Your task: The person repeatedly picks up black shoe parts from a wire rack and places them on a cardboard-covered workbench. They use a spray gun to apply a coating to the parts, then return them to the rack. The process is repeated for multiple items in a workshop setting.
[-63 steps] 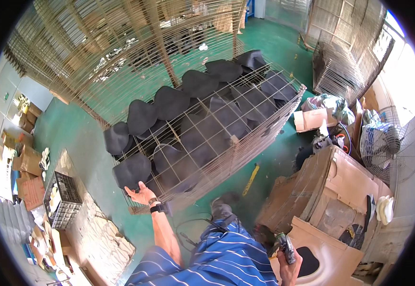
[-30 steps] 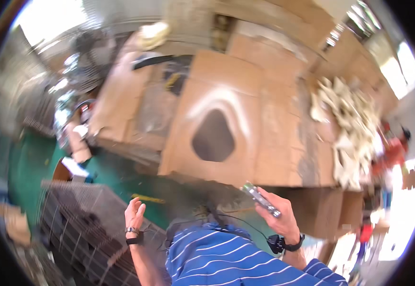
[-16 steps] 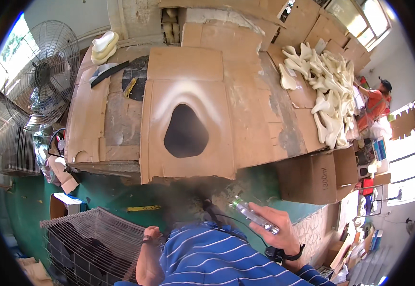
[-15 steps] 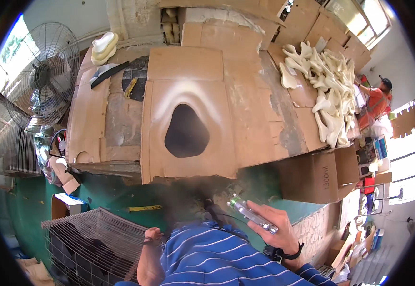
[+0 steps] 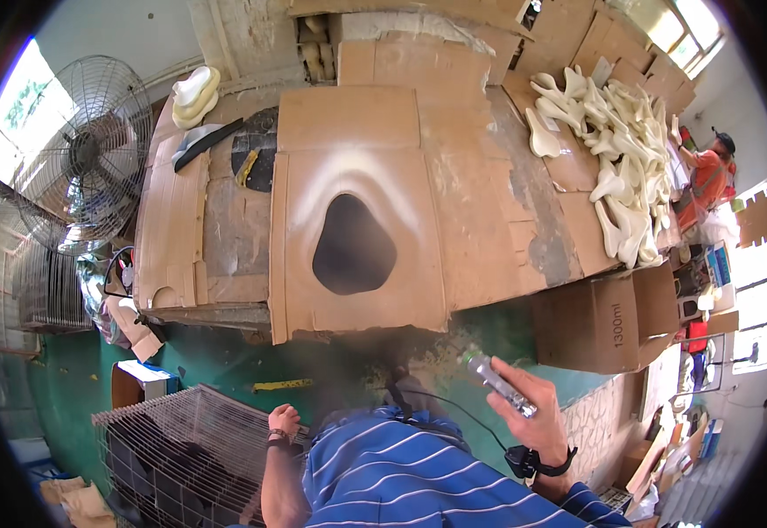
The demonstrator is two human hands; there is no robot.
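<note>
In my right hand [image 5: 537, 409] I grip a silver metal spray gun [image 5: 493, 383] with a green ring near its front end, pointing up and left. My fingers wrap round its body; a dark band and a black device sit on that wrist. My left hand [image 5: 284, 420] is closed in a loose fist above the edge of a wire rack [image 5: 172, 440], with nothing visible in it. Ahead of me, a cardboard sheet [image 5: 357, 317] bears a dark rounded-triangle shape [image 5: 354, 246], with whitish spray around its top. Whether the shape is a hole or a flat piece, I cannot tell.
Many cream saddle-shaped pieces [image 5: 612, 141] are heaped at the table's right. A large fan [image 5: 84, 154] stands at left. An open cardboard box [image 5: 586, 326] sits right of the table. A person in orange [image 5: 709, 180] is at far right. A thin black cable [image 5: 467, 409] crosses my front.
My right hand has moved right and slightly up with the spray gun. My left hand has risen a little. The whole scene has shifted slightly rightward in the view.
</note>
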